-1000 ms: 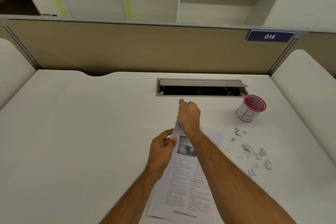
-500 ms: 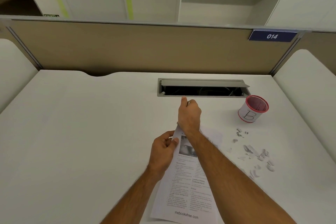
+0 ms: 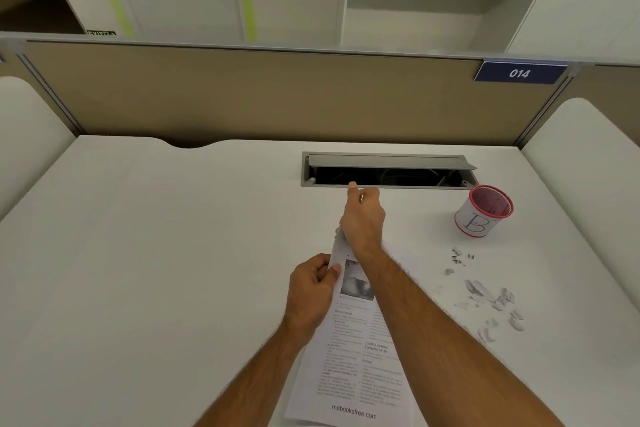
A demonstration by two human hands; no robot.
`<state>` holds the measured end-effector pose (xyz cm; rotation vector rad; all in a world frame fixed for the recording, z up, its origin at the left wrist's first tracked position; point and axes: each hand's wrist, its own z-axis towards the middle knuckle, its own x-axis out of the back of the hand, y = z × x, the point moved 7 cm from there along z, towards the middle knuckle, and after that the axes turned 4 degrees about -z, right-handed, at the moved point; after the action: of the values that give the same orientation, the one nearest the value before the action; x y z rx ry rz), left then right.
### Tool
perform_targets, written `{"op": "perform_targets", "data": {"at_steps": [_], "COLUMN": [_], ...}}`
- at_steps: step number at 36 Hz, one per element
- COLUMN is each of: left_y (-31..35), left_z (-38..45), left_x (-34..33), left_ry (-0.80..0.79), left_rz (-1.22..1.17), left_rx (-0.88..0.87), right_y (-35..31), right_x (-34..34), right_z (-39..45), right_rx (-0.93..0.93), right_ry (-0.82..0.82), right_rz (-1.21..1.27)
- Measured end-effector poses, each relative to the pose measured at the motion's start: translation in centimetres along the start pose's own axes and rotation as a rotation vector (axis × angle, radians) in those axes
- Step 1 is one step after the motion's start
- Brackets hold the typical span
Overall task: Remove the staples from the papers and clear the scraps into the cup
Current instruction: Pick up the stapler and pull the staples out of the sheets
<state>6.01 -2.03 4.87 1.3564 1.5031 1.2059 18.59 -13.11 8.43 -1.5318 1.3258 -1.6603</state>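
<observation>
Printed stapled papers (image 3: 349,357) lie on the white desk in front of me. My left hand (image 3: 311,288) pinches their left edge near the top. At the papers' top corner my right hand (image 3: 363,222) is curled round a small metal tool (image 3: 361,198), of which only a glint shows. The corner under that hand is hidden. To the right lie several torn paper scraps (image 3: 491,302) and a few small staples (image 3: 459,255). A white cup with a red rim (image 3: 483,211) stands upright behind them.
An open grey cable hatch (image 3: 388,172) is set in the desk just beyond my right hand. A beige partition (image 3: 277,97) closes off the back, with white side panels at the left and right.
</observation>
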Motion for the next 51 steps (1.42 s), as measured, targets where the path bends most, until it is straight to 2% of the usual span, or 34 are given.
{"op": "perform_targets", "data": {"at_steps": [5, 11, 15, 20, 25, 30, 33, 38, 42, 51], "left_y": [-0.4, -0.2, 0.6, 2.6, 6.8, 9.9, 10.8, 10.2, 9.2, 8.1], "left_z": [0.2, 0.8, 1.4, 2.5, 2.9, 2.4, 2.4, 2.8, 2.1, 0.8], "left_x": [0.7, 2.3, 3.4, 4.4, 5.3, 4.5, 3.4, 2.3, 1.8, 1.2], "left_ry": [0.025, 0.100, 0.155, 0.257, 0.371, 0.444, 0.377, 0.355, 0.367, 0.350], "left_rz": [-0.046, -0.078, -0.137, -0.175, 0.083, 0.273, 0.333, 0.598, 0.766, 0.841], "left_rx": [0.030, 0.026, 0.012, -0.047, -0.311, -0.508, -0.581, -0.685, -0.748, -0.749], "right_y": [-0.4, -2.0, -2.8, -3.3, -4.6, -7.2, -8.2, -7.9, -6.9, -4.7], "right_x": [2.1, 4.1, 4.4, 2.7, 0.6, -0.1, 0.4, 1.3, 1.6, 1.7], "right_z": [0.2, 0.9, 0.5, -1.0, -3.4, -5.2, -5.2, -4.2, -4.0, -4.5], "right_rx": [-0.096, -0.053, -0.003, 0.054, 0.115, 0.214, 0.221, 0.127, 0.075, 0.044], "right_ry": [0.103, 0.115, 0.082, -0.114, -0.281, -0.360, -0.333, -0.288, -0.341, -0.435], "right_rz": [0.334, 0.508, 0.370, 0.078, -0.107, 0.025, 0.111, 0.242, 0.287, 0.350]}}
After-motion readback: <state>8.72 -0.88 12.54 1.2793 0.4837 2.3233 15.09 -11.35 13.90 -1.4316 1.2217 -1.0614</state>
